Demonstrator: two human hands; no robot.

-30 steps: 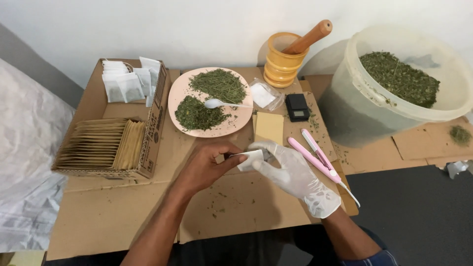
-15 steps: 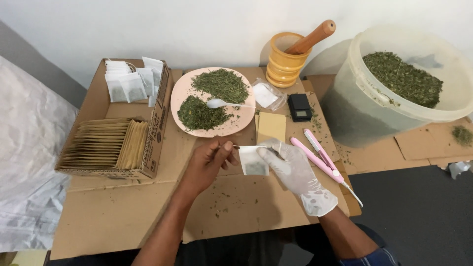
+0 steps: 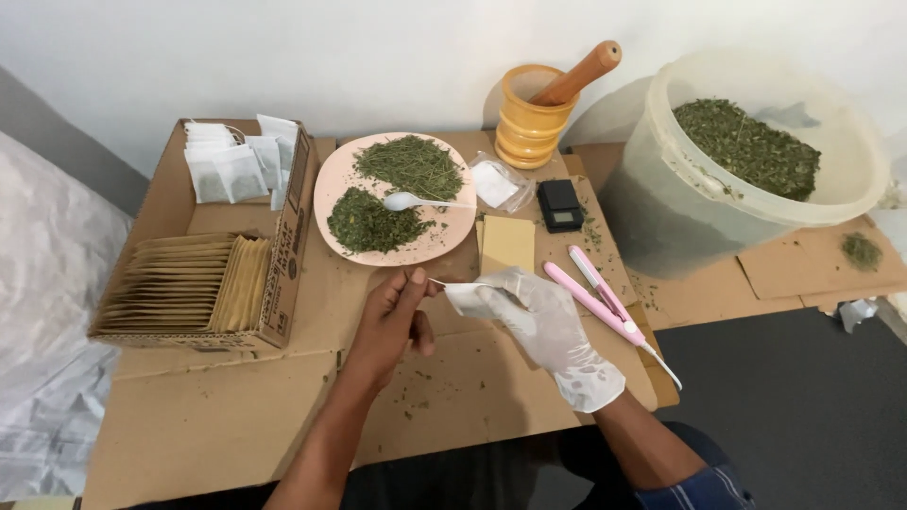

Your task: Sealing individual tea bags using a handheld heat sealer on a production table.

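A flattened cardboard sheet serves as the worktop (image 3: 236, 406), and the largest thing on it is a translucent plastic bucket (image 3: 661, 203) at the far right, part filled with dried green herb. At the far left an open cardboard box (image 3: 293, 236) holds a row of tan paper envelopes (image 3: 179, 283) in its near half and a pile of filled white tea bags (image 3: 227, 161) in its far half. Between box and bucket lies a pink plate (image 3: 331, 179) with two heaps of dried herb and a white plastic spoon (image 3: 411, 200). Behind the plate stands a yellow wooden mortar (image 3: 524, 132) with its pestle leaning in it. A small black pocket scale (image 3: 559, 205) sits just right of the plate, a tan envelope (image 3: 508, 244) near it, and a pink heat sealer (image 3: 605, 300) lies right of the hands.

Near the middle of the worktop, in front of the plate, the gloved right hand (image 3: 548, 326) has its fingers closed on a small white tea bag (image 3: 470, 297), holding it above the cardboard. The bare left hand (image 3: 392, 326) pinches the bag's thin string between thumb and forefinger just beside it.
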